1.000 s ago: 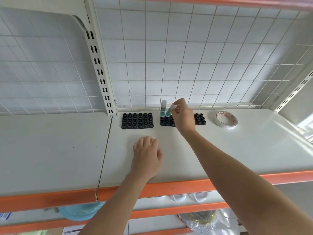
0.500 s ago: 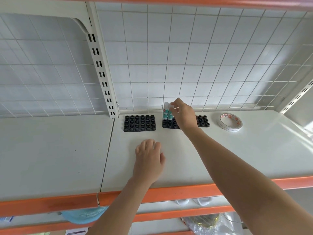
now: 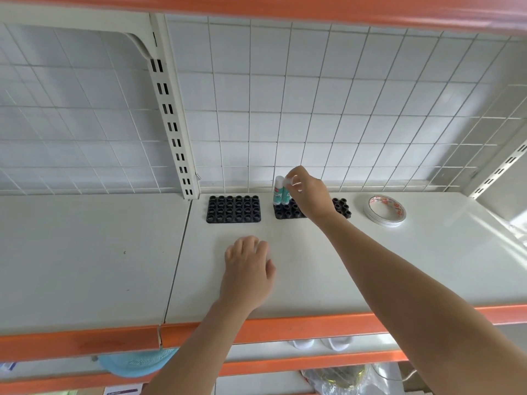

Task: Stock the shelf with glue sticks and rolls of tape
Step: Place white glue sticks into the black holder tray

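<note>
Your right hand (image 3: 309, 195) pinches the white cap of a teal-labelled glue stick (image 3: 285, 193) — upright, long axis vertical — in the black holder's (image 3: 285, 213) back-left corner; your left hand (image 3: 248, 269) rests relaxed in front.

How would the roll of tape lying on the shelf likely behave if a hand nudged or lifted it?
The roll of tape lies flat on the white shelf, so a nudge would probably slide it rather than roll it. It looks thin and hollow, so likely light. Stood on edge, its round rim would probably roll, and the shelf front shows no raised lip to stop it.
</note>
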A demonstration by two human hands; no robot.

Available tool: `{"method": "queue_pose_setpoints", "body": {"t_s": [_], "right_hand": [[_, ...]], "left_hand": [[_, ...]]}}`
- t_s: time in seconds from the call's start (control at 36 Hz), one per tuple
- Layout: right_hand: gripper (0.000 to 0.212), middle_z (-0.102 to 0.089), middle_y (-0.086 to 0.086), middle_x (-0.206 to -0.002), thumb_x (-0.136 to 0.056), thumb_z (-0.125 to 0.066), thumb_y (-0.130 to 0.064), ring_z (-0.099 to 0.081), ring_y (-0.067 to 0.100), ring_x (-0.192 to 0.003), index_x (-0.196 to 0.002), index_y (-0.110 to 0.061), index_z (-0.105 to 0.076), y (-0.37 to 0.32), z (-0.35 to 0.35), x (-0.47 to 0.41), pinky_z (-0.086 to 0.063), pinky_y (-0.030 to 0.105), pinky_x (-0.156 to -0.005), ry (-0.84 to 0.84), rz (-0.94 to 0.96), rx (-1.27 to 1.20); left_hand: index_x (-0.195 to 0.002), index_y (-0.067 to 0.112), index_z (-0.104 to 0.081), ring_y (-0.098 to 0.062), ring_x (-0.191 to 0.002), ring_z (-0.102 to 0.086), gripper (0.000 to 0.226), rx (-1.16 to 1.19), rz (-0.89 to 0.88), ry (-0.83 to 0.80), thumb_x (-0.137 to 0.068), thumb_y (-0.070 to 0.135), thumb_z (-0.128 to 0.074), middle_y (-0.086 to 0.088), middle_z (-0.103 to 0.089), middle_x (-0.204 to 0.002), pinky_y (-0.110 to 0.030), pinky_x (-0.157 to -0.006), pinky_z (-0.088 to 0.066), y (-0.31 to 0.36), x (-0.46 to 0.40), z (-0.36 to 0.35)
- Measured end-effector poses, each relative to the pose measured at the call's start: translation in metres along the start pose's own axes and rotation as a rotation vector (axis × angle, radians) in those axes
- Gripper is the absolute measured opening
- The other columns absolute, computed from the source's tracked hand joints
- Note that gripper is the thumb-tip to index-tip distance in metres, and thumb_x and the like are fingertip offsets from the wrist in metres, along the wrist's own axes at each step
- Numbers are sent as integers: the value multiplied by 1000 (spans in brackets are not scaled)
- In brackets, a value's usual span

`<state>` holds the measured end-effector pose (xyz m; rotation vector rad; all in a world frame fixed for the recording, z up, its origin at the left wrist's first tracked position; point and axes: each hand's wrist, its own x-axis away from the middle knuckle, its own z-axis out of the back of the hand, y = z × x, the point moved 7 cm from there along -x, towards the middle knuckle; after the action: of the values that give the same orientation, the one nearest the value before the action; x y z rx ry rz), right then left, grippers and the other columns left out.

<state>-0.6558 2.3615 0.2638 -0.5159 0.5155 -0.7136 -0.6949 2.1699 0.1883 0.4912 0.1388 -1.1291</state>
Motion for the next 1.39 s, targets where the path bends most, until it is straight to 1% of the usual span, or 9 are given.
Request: {"method": "queue_pose_setpoints", "body": {"t_s": [0.14,0.36,0.5,0.61,0.69,0.92,1.11,1.19,1.39], "right_hand": [[22,-68,4,-103,-98,-48,-26,-65,22,-93,-119,-19,-48,-2,0,3,-53,42,-75,-5,-12,42],[34,-53,4,-129,-97,-48,-26,-61,27,-101,-130,-21,-45,-3,5,36,-52,42,-77,-10,-6,129],[42,-46,4,-141,-99,-45,-26,-53,28,-116,-140,-21,-40,3,7,76,-47,39,-85,-94,10,202],[52,-37,2,-148,-99,-45,-28,-41,25,-131,-148,-22,-30,2,14,100,-40,38,-100,-184,65,276],[53,-35,1,-150,-100,-45,-31,-36,23,-135,-150,-22,-27,-1,29,112,-36,38,-105,-181,96,293],[53,-40,-1,-146,-99,-45,-38,-39,22,-132,-148,-26,-30,-24,78,141,-40,37,-100,-129,220,317],[46,-55,-4,-128,-97,-48,-38,-53,18,-116,-141,-30,-41,-73,142,177,-48,33,-81,36,276,296],[43,-58,-7,-124,-96,-51,-38,-56,18,-111,-138,-30,-46,-103,172,195,-39,26,-64,171,307,324],[43,-65,-7,-112,-90,-45,-47,-64,19,-97,-127,-28,-55,-171,222,235,-51,32,-64,380,336,356]], "left_hand": [[-89,20,-54,-23,-96,-47,8,0,-6,-14,-83,25,-56,0,-53,-101,-37,-87,-38,1,-2,-1],[-97,18,-58,-24,-102,-48,14,-23,-16,-60,-86,27,-54,-1,-54,-106,-39,-90,-39,4,-2,4],[-88,16,-60,-28,-87,-56,22,-94,4,-68,-80,29,-46,-3,-58,-92,-41,-75,-46,10,-2,13],[-113,12,-51,-30,-109,-48,26,-282,10,-309,-95,25,-37,-8,-51,-115,-39,-85,-41,25,-6,16],[-110,11,-52,-28,-107,-50,22,-293,52,-383,-97,22,-37,-7,-52,-112,-37,-77,-40,40,-4,29],[-82,16,-47,-20,-70,-47,18,-180,108,-206,-96,22,-38,3,-49,-78,-31,-60,-32,88,7,96],[-88,24,-56,-16,-79,-55,18,-87,-8,-45,-95,29,-40,8,-60,-86,-30,-66,-43,143,18,186],[-86,25,-55,-16,-77,-55,15,-52,-83,79,-94,31,-43,9,-58,-82,-31,-66,-45,162,26,232],[-87,28,-56,-10,-82,-59,14,46,-232,206,-92,35,-45,13,-61,-83,-30,-70,-46,182,48,317]]}}
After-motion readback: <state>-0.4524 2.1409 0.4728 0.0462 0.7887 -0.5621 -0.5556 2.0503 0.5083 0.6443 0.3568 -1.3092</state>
